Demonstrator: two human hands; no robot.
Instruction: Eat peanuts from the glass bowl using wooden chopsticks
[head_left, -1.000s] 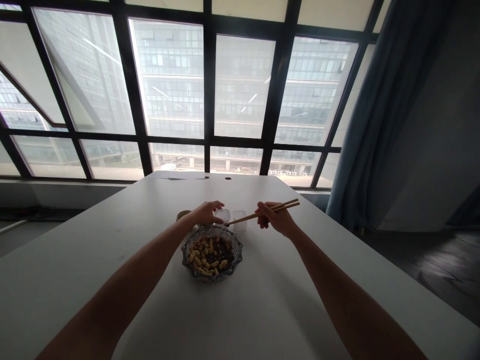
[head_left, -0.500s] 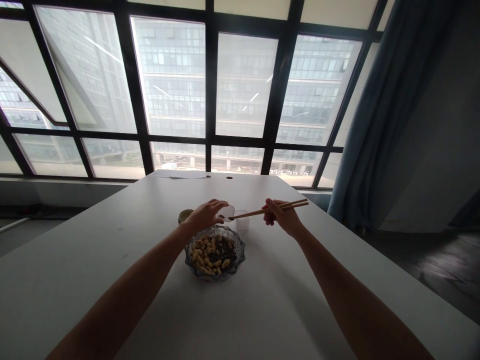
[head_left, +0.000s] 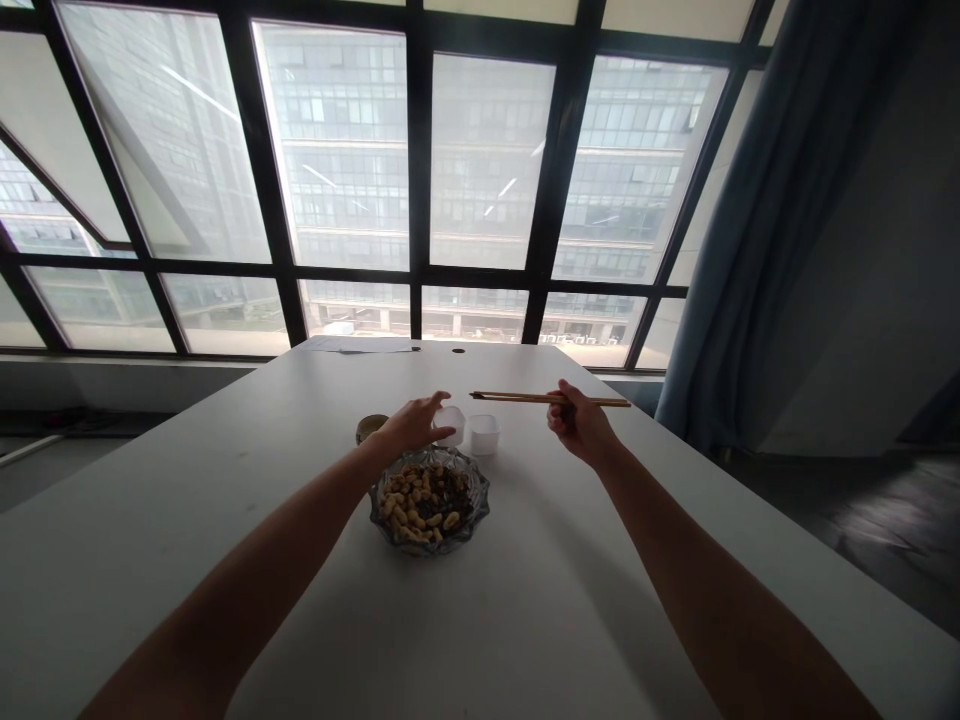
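My right hand (head_left: 579,425) is closed around a pair of chopsticks (head_left: 525,398), held nearly level above the table with their tips pointing left. Something small and dark, perhaps a seed, shows at the tips. Fingers apart, my left hand (head_left: 412,422) is beside a small clear plastic cup (head_left: 451,422), its thumb partly in front of the cup. A second such cup (head_left: 484,436) stands just to the right. Nearer to me is a scalloped glass bowl (head_left: 480,508) with peanuts (head_left: 409,500) and dark seeds (head_left: 454,490) in it.
A round olive-coloured container (head_left: 370,428) stands behind my left wrist, partly hidden. Papers (head_left: 352,345) lie at the far end of the white table (head_left: 225,480), by the windows. A blue curtain (head_left: 735,260) hangs on the right.
My right hand has lifted the chopsticks up, away from the cups, and levelled them. The left cup, tilted in my left hand before, now looks upright, and my left fingers have spread.
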